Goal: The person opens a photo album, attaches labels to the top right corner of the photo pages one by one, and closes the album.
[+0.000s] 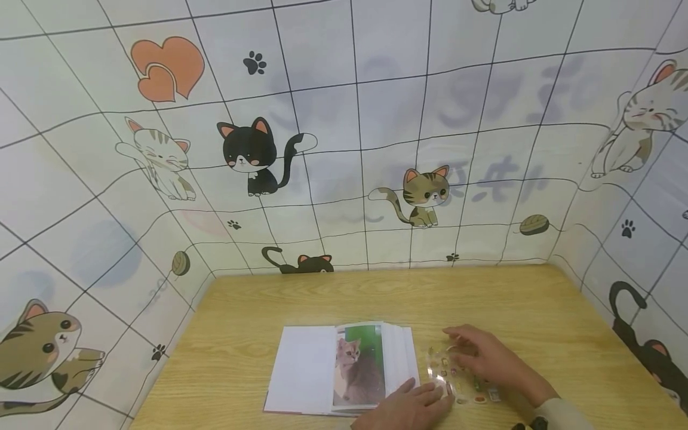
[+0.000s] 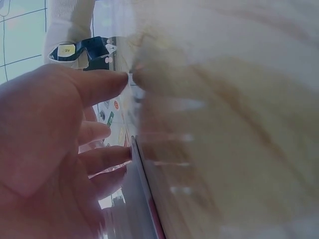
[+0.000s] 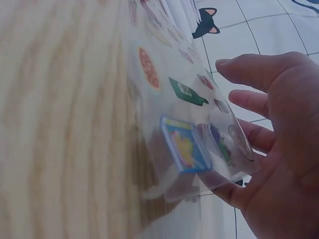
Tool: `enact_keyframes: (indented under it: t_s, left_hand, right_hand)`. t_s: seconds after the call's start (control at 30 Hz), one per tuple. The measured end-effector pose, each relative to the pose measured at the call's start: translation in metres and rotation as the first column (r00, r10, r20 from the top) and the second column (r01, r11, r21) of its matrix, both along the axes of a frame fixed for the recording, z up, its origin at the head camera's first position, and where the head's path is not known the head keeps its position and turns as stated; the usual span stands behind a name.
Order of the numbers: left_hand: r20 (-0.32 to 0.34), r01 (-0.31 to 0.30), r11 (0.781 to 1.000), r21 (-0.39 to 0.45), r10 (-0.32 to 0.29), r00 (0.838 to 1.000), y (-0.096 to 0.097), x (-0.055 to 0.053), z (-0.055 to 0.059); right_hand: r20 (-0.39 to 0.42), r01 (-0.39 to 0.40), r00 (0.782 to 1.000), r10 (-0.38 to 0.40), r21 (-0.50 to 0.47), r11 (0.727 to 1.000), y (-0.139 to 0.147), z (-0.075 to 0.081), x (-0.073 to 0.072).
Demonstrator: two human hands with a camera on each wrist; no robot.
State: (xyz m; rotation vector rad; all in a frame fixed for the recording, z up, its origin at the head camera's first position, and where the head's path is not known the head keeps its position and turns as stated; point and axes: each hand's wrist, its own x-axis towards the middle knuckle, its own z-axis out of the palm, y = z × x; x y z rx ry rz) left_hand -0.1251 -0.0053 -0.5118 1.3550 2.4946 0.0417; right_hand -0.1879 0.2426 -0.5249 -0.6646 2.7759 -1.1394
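Note:
A clear sticker sheet (image 1: 445, 373) with small printed pictures lies right of an open photo album (image 1: 306, 364). The album shows a cat photo (image 1: 359, 367) in its sleeve. My left hand (image 1: 409, 406) rests at the album's lower right corner, its extended fingers reaching onto the sheet's left edge. My right hand (image 1: 491, 358) is over the right part of the sheet, fingers loosely bent and apart. In the right wrist view the sheet, with a green bottle sticker (image 3: 187, 92) and a blue book-like sticker (image 3: 184, 144), overlaps the fingers, its edge close to the palm.
The wooden table (image 1: 242, 304) carries the album and the sheet. Cat-patterned cloth (image 1: 333, 131) hangs at the back and both sides. White album pages (image 1: 400, 358) stack behind the photo.

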Motion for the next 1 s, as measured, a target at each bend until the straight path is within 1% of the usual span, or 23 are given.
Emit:
enact_keyframes:
  t_s: [0.1, 0.13, 0.2, 0.27, 0.4, 0.47, 0.57, 0.6, 0.63, 0.83, 0.9, 1.0]
  left_hand:
    - [0.016, -0.020, 1.000, 0.015, 0.019, 1.000, -0.001, 0.003, 0.001]
    - [0.011, -0.021, 1.000, 0.023, 0.021, 1.000, -0.002, 0.004, 0.000]
    - [-0.013, -0.006, 0.999, 0.038, 0.007, 1.000, -0.002, 0.003, -0.001]
    - [-0.012, 0.003, 0.999, 0.040, -0.002, 1.000, -0.001, 0.002, -0.002]
    - [-0.012, 0.026, 0.999, 0.038, -0.026, 1.000, 0.001, -0.003, -0.003]
    - [-0.007, 0.026, 0.999, 0.046, -0.026, 1.000, 0.001, -0.004, -0.003]
    - [0.015, 0.012, 0.999, 0.044, -0.012, 1.000, 0.002, -0.003, -0.002]
    - [0.035, 0.003, 0.999, 0.048, -0.005, 0.999, 0.001, -0.003, -0.001]
    - [0.037, 0.004, 0.999, 0.050, -0.006, 0.999, 0.001, -0.003, -0.001]
    - [0.024, 0.041, 0.996, 0.084, -0.043, 0.999, -0.002, -0.007, -0.001]
    - [0.041, 0.041, 0.994, 0.100, -0.046, 0.998, -0.002, -0.008, -0.002]
    - [0.079, 0.017, 0.992, 0.126, -0.028, 0.996, -0.003, -0.009, -0.004]
  right_hand:
    - [-0.042, 0.008, 0.999, -0.008, 0.000, 1.000, 0.003, -0.004, -0.004]
    - [-0.058, 0.004, 0.998, -0.004, -0.004, 1.000, 0.003, -0.006, -0.005]
    - [-0.062, 0.006, 0.998, -0.007, -0.018, 1.000, 0.005, -0.007, -0.007]
    - [-0.041, 0.018, 0.999, -0.019, -0.022, 1.000, 0.006, -0.008, -0.009]
    - [0.040, 0.058, 0.998, -0.058, -0.005, 0.998, 0.007, -0.007, -0.011]
    - [0.061, 0.060, 0.996, -0.060, 0.002, 0.998, 0.008, -0.005, -0.012]
    - [0.063, 0.044, 0.997, -0.044, 0.002, 0.999, 0.010, -0.004, -0.013]
    - [0.067, 0.044, 0.997, -0.044, 0.002, 0.999, 0.011, -0.003, -0.013]
    - [0.065, 0.038, 0.997, -0.039, 0.004, 0.999, 0.011, -0.003, -0.013]
    - [0.090, 0.020, 0.996, -0.019, -0.003, 1.000, 0.012, 0.003, -0.015]
    - [0.093, 0.009, 0.996, -0.007, -0.018, 1.000, 0.012, 0.005, -0.015]
    - [0.083, -0.005, 0.997, 0.008, -0.030, 1.000, 0.014, 0.006, -0.016]
